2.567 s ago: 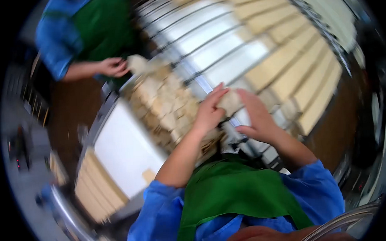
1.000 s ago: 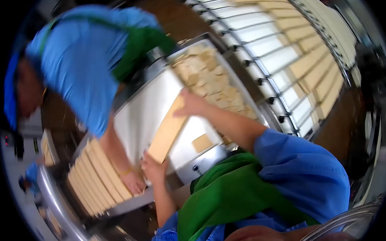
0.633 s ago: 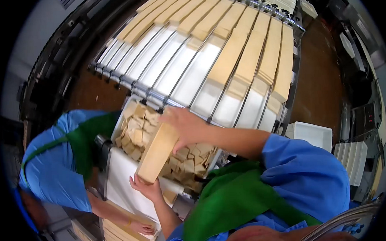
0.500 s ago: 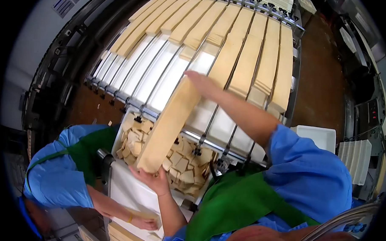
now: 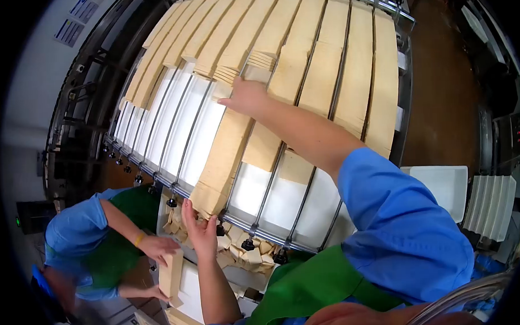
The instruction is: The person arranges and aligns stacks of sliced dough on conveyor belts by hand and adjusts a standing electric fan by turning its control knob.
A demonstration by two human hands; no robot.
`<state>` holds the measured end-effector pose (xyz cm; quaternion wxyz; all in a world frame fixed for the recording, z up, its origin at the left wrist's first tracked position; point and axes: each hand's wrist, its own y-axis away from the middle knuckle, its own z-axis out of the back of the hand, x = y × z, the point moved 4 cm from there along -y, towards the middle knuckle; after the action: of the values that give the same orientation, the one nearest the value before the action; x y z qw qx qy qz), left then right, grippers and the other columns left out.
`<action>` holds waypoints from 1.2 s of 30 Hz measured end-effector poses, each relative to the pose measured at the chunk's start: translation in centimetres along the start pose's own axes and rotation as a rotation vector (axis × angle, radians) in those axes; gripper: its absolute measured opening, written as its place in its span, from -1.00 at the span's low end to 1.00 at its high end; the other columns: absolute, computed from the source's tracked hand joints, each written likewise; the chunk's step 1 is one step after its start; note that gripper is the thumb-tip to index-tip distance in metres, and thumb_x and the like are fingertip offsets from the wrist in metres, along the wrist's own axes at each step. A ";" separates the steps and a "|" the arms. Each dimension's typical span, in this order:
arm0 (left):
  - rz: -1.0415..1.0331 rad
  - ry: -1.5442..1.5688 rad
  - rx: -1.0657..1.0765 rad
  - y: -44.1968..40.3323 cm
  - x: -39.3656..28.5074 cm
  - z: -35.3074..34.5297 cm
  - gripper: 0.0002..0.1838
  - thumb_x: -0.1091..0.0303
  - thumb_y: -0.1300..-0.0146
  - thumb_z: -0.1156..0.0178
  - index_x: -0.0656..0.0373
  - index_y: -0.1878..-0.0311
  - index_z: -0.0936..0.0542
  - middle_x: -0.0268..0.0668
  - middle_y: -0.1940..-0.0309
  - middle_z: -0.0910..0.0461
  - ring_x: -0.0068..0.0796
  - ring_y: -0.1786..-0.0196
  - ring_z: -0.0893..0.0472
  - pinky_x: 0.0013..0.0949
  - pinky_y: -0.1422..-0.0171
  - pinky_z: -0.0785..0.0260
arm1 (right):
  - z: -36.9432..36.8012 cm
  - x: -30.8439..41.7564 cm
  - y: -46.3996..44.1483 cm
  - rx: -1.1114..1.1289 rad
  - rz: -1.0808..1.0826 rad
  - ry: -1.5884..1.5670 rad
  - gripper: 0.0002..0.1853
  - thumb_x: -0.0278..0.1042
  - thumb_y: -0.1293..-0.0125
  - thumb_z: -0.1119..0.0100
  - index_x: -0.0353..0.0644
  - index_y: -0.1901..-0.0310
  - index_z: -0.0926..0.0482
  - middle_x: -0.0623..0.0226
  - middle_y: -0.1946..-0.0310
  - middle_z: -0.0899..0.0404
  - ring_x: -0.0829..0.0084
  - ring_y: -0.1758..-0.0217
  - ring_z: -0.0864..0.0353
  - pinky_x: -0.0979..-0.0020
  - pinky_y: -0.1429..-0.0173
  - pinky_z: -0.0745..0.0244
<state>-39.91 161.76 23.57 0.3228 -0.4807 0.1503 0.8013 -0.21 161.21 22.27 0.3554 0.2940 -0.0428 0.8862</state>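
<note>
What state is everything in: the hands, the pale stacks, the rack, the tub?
Left hand: open, at the near end of a long stack.
Right hand: at that stack's far end, fingers partly hidden.
Long stack: lying lengthwise on the rack.
Rack: partly filled.
Other stacks: also lying lengthwise.
Loose pieces: heaped below the rack's edge.
Co-worker's hands: holding a shorter stack.
White tub: open-topped, partly hidden.

Probably a food factory, given the railed lanes point(image 5: 187, 125), pale slices point(image 5: 225, 152) and matching aprons point(image 5: 315, 281).
</note>
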 end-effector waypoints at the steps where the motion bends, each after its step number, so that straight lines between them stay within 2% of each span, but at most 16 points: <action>1: -0.003 -0.005 -0.002 -0.1 0.2 0.2 -0.08 0.85 -0.17 -0.14 0.11 -0.59 -0.09 -0.22 -0.59 0.07 -0.25 -0.48 -0.27 -0.24 -0.35 -0.49 | 0.2 0.1 0.1 -0.002 0.012 -0.004 0.03 0.52 -0.21 -0.13 -0.49 -0.25 -0.39 -0.11 -0.01 -0.66 0.05 -0.11 -0.67 0.16 -0.13 -0.59; 3: -0.010 0.005 -0.001 -0.6 0.6 0.4 -0.08 0.85 -0.16 -0.16 0.12 -0.58 -0.10 -0.22 -0.59 0.06 -0.25 -0.48 -0.27 -0.25 -0.34 -0.50 | 0.1 -0.1 0.1 0.049 -0.045 -0.019 0.06 0.52 -0.19 -0.15 -0.43 -0.33 -0.35 -0.13 -0.18 -0.55 0.03 -0.25 -0.57 0.10 -0.22 -0.53; 5: 0.008 -0.004 0.057 -1.6 0.6 -0.1 -0.07 0.84 -0.13 -0.17 0.13 -0.57 -0.11 -0.20 -0.58 0.05 -0.24 -0.49 -0.27 -0.23 -0.32 -0.51 | 1.2 0.1 1.1 -0.151 -0.018 0.327 0.08 0.50 -0.17 -0.19 -0.34 -0.43 -0.27 -0.12 -0.38 -0.35 0.04 -0.40 -0.41 0.02 -0.35 -0.39; 8: 0.029 0.057 0.128 -4.0 -0.1 -2.9 -0.13 0.79 -0.16 -0.15 0.15 -0.56 -0.14 -0.17 -0.59 0.06 -0.22 -0.49 -0.27 -0.26 -0.31 -0.51 | 3.5 3.0 3.6 -0.146 0.015 0.268 -0.03 0.45 -0.20 -0.18 -0.29 -0.37 -0.33 -0.12 -0.45 -0.24 0.05 -0.41 -0.38 -0.01 -0.32 -0.38; 11: -0.062 -0.031 0.205 -6.4 -1.7 -5.3 -0.21 0.71 -0.20 -0.18 0.14 -0.52 -0.23 -0.09 -0.59 0.02 -0.18 -0.53 -0.23 -0.36 -0.25 -0.54 | 1.0 8.4 10.3 -0.207 0.237 0.287 -0.03 0.36 -0.15 -0.26 -0.26 -0.40 -0.32 -0.07 -0.38 -0.33 0.04 -0.35 -0.41 0.00 -0.26 -0.40; 13: -0.183 -0.084 0.190 -6.9 -0.4 -5.4 -0.23 0.68 -0.22 -0.12 0.14 -0.53 -0.22 -0.09 -0.60 -0.04 -0.20 -0.53 -0.25 -0.37 -0.23 -0.52 | -1.7 12.3 17.8 -0.042 0.604 0.247 -0.13 0.17 -0.17 -0.28 -0.24 -0.39 -0.30 -0.03 -0.34 -0.36 -0.02 -0.35 -0.39 -0.04 -0.27 -0.35; 16: 0.304 0.875 0.233 -4.0 2.6 -2.5 -0.18 0.71 -0.22 -0.05 0.09 -0.58 -0.15 -0.14 -0.56 -0.15 -0.27 -0.43 -0.39 -0.28 -0.36 -0.42 | -4.1 14.0 28.6 -0.008 0.935 -0.028 -0.10 0.19 -0.27 -0.26 -0.20 -0.48 -0.20 -0.06 -0.48 -0.20 -0.06 -0.51 -0.20 -0.12 -0.47 -0.13; 19: 0.137 0.668 0.009 2.6 1.2 2.8 -0.21 0.67 -0.30 -0.07 0.08 -0.59 -0.12 -0.13 -0.57 -0.10 -0.24 -0.43 -0.38 -0.27 -0.34 -0.42 | -5.6 15.3 34.6 0.088 0.990 -0.035 -0.12 0.18 -0.28 -0.27 -0.18 -0.48 -0.22 -0.04 -0.51 -0.15 -0.04 -0.51 -0.20 -0.07 -0.51 -0.09; 23: 0.287 0.462 -0.233 15.6 5.7 10.0 -0.03 0.65 -0.18 -0.25 0.10 -0.61 0.00 -0.15 -0.61 0.02 -0.13 -0.48 -0.29 -0.24 -0.32 -0.44 | -10.3 17.9 37.9 0.127 1.001 -0.190 -0.22 0.08 -0.23 -0.33 -0.18 -0.37 -0.34 -0.05 -0.39 -0.30 -0.04 -0.45 -0.26 0.03 -0.50 -0.17; 26: 0.364 -0.222 -0.324 28.3 10.9 17.2 0.03 0.48 -0.15 -0.39 0.08 -0.62 0.01 -0.02 -0.60 -0.01 0.01 -0.50 -0.29 -0.12 -0.37 -0.40 | -14.2 21.0 40.1 0.167 1.035 -0.248 -0.29 0.03 -0.22 -0.34 -0.19 -0.31 -0.39 -0.03 -0.34 -0.34 -0.02 -0.41 -0.30 0.05 -0.49 -0.20; 28: 0.525 -0.619 -0.373 38.9 16.7 22.0 0.05 0.30 -0.16 -0.42 0.05 -0.62 0.02 0.07 -0.59 -0.02 0.13 -0.50 -0.27 -0.02 -0.41 -0.35 | -17.3 23.8 41.5 0.198 1.067 -0.251 -0.30 0.03 -0.22 -0.35 -0.20 -0.29 -0.40 -0.01 -0.31 -0.36 -0.02 -0.41 -0.31 0.05 -0.48 -0.21; 30: 0.802 -0.689 -0.430 46.3 18.7 26.3 0.06 0.20 -0.17 -0.42 0.05 -0.63 0.03 0.11 -0.58 -0.03 0.19 -0.51 -0.24 0.02 -0.43 -0.32 | -20.6 27.9 42.8 0.270 1.168 -0.253 -0.33 0.00 -0.22 -0.37 -0.19 -0.26 -0.42 0.02 -0.23 -0.41 -0.02 -0.39 -0.32 0.03 -0.47 -0.23; 32: 1.409 -0.590 -0.397 56.3 19.0 29.3 0.08 0.04 -0.18 -0.39 0.03 -0.63 0.05 0.14 -0.57 -0.03 0.20 -0.54 -0.17 0.04 -0.45 -0.31 | -23.9 32.1 45.2 0.422 1.080 -0.215 -0.37 -0.05 -0.22 -0.39 -0.13 -0.26 -0.47 0.00 -0.28 -0.43 -0.02 -0.41 -0.31 0.02 -0.49 -0.21; 33: 1.402 -0.593 -0.376 59.3 19.1 30.2 0.11 -0.05 -0.16 -0.39 0.10 -0.63 0.04 0.18 -0.54 -0.09 0.16 -0.58 -0.10 0.01 -0.52 -0.22 | -26.2 34.4 46.4 0.471 1.125 -0.223 -0.37 -0.05 -0.21 -0.40 -0.11 -0.27 -0.49 0.02 -0.31 -0.44 -0.01 -0.44 -0.29 0.02 -0.51 -0.19; 35: 1.067 -0.528 -0.453 64.4 23.1 30.9 0.01 0.03 -0.17 -0.42 0.26 -0.56 -0.14 0.17 -0.53 -0.12 0.13 -0.57 -0.14 -0.07 -0.64 0.00 | -30.2 38.8 48.0 0.505 1.218 -0.163 -0.32 -0.02 -0.15 -0.45 -0.09 -0.28 -0.49 0.07 -0.29 -0.46 0.00 -0.45 -0.32 0.03 -0.53 -0.18; 36: 0.848 -0.367 -0.679 64.9 23.6 31.1 -0.05 0.15 -0.17 -0.45 0.27 -0.54 -0.18 0.15 -0.54 -0.13 0.10 -0.57 -0.14 -0.11 -0.63 -0.03 | -32.9 41.3 48.9 0.532 1.275 -0.185 -0.30 -0.01 -0.13 -0.46 -0.10 -0.28 -0.48 0.05 -0.30 -0.45 -0.02 -0.44 -0.32 0.04 -0.53 -0.18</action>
<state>-111.56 139.23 13.92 -0.1784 -0.3082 0.0056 0.9344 -72.13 159.24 24.46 -0.3236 0.3630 -0.0186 0.8736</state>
